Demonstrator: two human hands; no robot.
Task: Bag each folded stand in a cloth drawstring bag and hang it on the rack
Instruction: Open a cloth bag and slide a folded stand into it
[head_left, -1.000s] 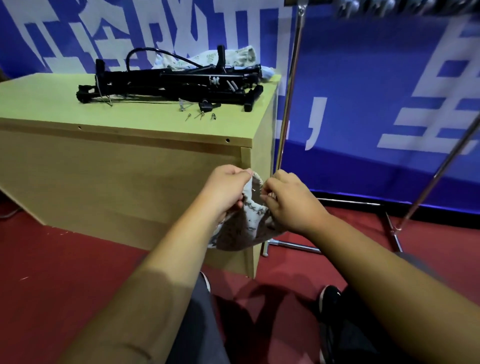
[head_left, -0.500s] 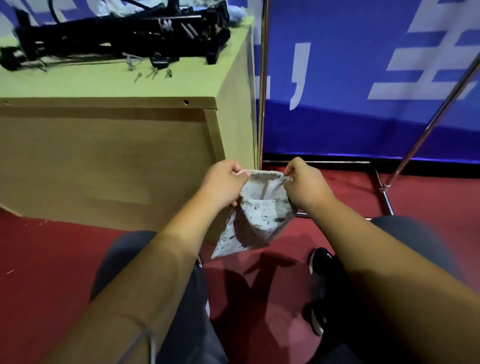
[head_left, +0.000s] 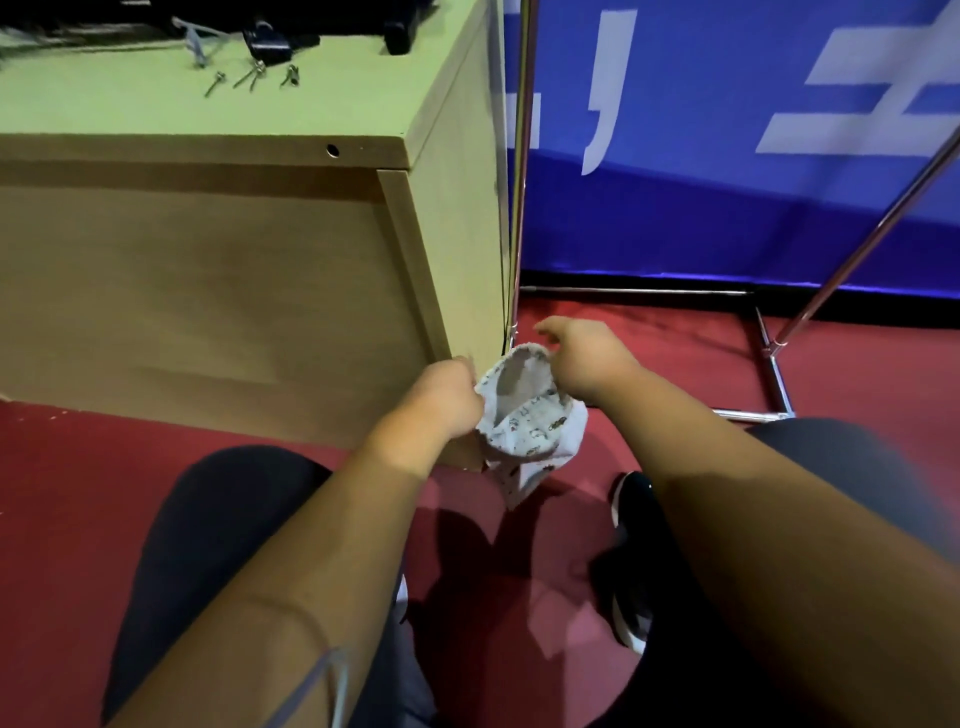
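A white printed cloth drawstring bag (head_left: 530, 426) hangs low beside the wooden table's corner, its mouth pulled open and round. My left hand (head_left: 447, 400) is closed on the near left rim. My right hand (head_left: 587, 364) holds the far right rim up, with its index finger stretched out to the left. Only the bottom edge of the black folded stand (head_left: 395, 36) shows, lying on the table top at the upper border of the view. The chrome rack's upright pole (head_left: 522, 156) stands right behind the table corner, and its hanging bar is out of view.
The light wooden table (head_left: 208, 270) fills the left. Small loose screws (head_left: 249, 78) lie near the stand. The rack's slanted pole (head_left: 857, 234) and floor bars (head_left: 774, 374) stand on red carpet before a blue banner. My knees and a black shoe (head_left: 631, 561) are below.
My view has tilted down, so most of the stand has left the frame. Both hands have lowered with the bag. My right hand shifted to the far rim, and the mouth is wider.
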